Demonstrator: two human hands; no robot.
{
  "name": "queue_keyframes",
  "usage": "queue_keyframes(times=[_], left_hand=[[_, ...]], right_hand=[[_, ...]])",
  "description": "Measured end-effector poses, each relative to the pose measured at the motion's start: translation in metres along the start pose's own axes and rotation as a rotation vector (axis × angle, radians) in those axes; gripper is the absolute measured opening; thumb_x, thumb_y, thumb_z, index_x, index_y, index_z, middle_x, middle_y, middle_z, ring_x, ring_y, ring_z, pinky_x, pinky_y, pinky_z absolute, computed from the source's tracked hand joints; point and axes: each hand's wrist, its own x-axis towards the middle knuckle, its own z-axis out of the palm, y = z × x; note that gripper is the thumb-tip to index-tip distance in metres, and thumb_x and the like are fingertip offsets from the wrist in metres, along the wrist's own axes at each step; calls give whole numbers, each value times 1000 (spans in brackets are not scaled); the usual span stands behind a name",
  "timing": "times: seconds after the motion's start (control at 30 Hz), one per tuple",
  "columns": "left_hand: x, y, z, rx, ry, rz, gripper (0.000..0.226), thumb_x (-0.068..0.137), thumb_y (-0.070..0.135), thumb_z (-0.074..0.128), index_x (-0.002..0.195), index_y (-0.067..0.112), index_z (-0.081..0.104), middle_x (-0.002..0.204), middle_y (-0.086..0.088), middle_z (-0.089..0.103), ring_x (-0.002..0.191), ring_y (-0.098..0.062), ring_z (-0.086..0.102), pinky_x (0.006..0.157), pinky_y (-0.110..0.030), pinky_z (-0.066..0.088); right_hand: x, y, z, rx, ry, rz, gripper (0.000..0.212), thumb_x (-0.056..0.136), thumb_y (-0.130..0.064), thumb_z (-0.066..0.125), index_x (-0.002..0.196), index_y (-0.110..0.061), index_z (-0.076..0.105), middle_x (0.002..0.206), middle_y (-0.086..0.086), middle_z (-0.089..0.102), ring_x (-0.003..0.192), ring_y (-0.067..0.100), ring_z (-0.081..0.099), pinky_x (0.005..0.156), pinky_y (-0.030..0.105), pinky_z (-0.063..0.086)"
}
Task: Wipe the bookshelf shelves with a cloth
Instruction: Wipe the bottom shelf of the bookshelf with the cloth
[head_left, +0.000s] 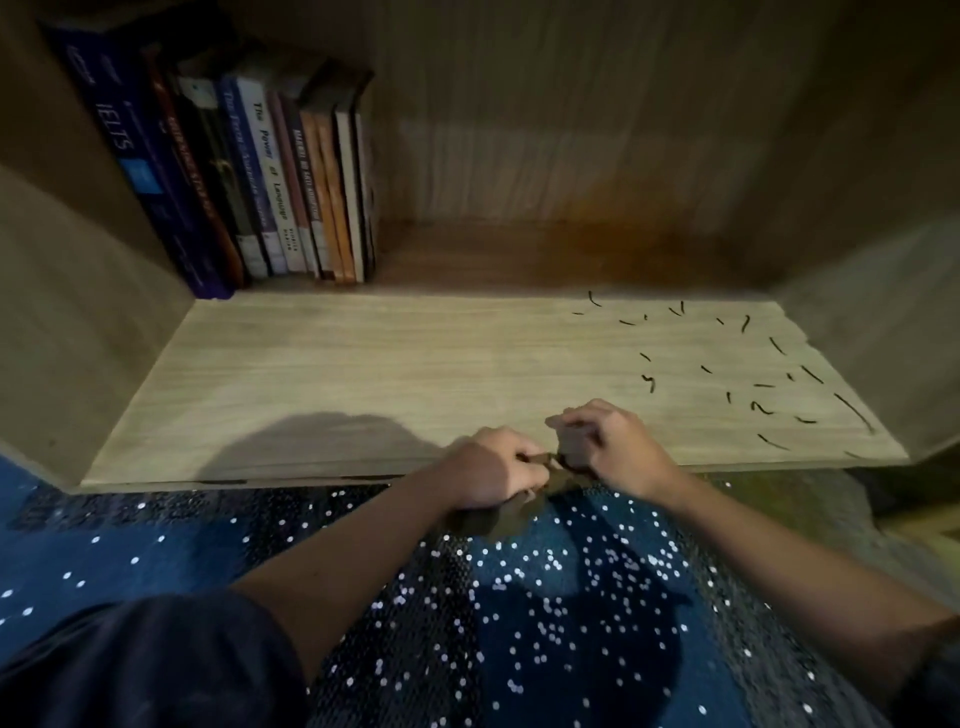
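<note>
**Cloth at shelf front edge, both hands on it**

The brown cloth (511, 519) is bunched at the front lip of the shelf (363, 374), with part drooping below the edge. It looks soft, limp and light, so probably best gripped as a wad and pressed flat to wipe. The left hand (493, 467) has its fingers curled round one end. The right hand (618, 441) pinches the other end. Dark flecks (763, 385) lie on the shelf near the right hand. Books (260, 171) stand upright at back left, well apart.
</note>
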Motion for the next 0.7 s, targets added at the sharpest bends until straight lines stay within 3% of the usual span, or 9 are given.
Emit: queue_keyframes(times=[0.1, 0.23, 0.33, 0.4, 0.47, 0.5, 0.53, 0.6, 0.7], left_hand=[[9, 14, -11, -125, 32, 39, 25, 87, 28, 58, 110, 28, 68, 99, 2, 69, 89, -22, 65, 80, -35, 52], [40, 12, -19, 22, 339, 27, 42, 81, 36, 66, 123, 32, 59, 125, 2, 57, 107, -20, 57, 94, -37, 48], [59, 28, 2, -111, 205, 128, 55, 83, 36, 67, 134, 28, 48, 137, 0, 47, 116, -19, 52, 99, -39, 46], [63, 39, 20, -166, 142, 186, 51, 87, 31, 63, 136, 29, 46, 144, 6, 39, 121, -16, 48, 104, -27, 39], [67, 46, 30, -269, 179, 228, 44, 92, 18, 57, 135, 24, 48, 143, 8, 38, 127, -11, 42, 95, -7, 29], [71, 47, 31, -333, 221, 228, 42, 92, 11, 55, 132, 20, 50, 141, 5, 41, 127, -11, 42, 91, -3, 28], [73, 45, 28, -355, 276, 218, 40, 91, 6, 53, 129, 18, 54, 138, 2, 44, 126, -12, 44, 92, -5, 30], [80, 37, 21, -276, 378, 182, 39, 88, 3, 54, 125, 18, 58, 132, -1, 51, 122, -15, 48, 104, -21, 35], [86, 21, 13, -112, 417, 98, 44, 85, 5, 55, 127, 20, 56, 134, -1, 49, 124, -20, 45, 110, -38, 32]], right_hand=[[-11, 18, -17, 108, 108, 100, 42, 87, 9, 45, 112, -20, 62, 109, -7, 54, 104, 10, 53, 92, 19, 45], [-29, 41, -36, 148, 175, 189, 38, 89, 6, 47, 112, -22, 60, 112, -5, 53, 104, 7, 49, 79, 9, 40], [-37, 62, -44, 187, 241, 273, 35, 91, 3, 48, 120, -14, 57, 121, 3, 56, 107, 13, 52, 86, 17, 41], [-34, 67, -46, 197, 275, 289, 37, 92, 0, 45, 126, -11, 53, 125, 7, 55, 110, 17, 53, 90, 22, 41], [-27, 67, -46, 186, 265, 277, 39, 95, -6, 44, 134, -12, 46, 129, 8, 48, 115, 21, 49, 96, 26, 40], [-21, 67, -44, 184, 241, 272, 42, 96, -12, 44, 138, -14, 42, 132, 8, 42, 119, 23, 44, 102, 30, 38], [-13, 63, -39, 179, 209, 270, 45, 97, -20, 44, 141, -16, 36, 137, 8, 37, 125, 26, 39, 107, 38, 36], [4, 57, -26, 73, 138, 272, 54, 96, -40, 40, 145, -23, 26, 147, 7, 26, 134, 31, 27, 109, 51, 29], [19, 39, 0, -247, 103, 161, 59, 93, -52, 36, 145, -26, 27, 153, 2, 20, 140, 27, 14, 114, 51, 14]])
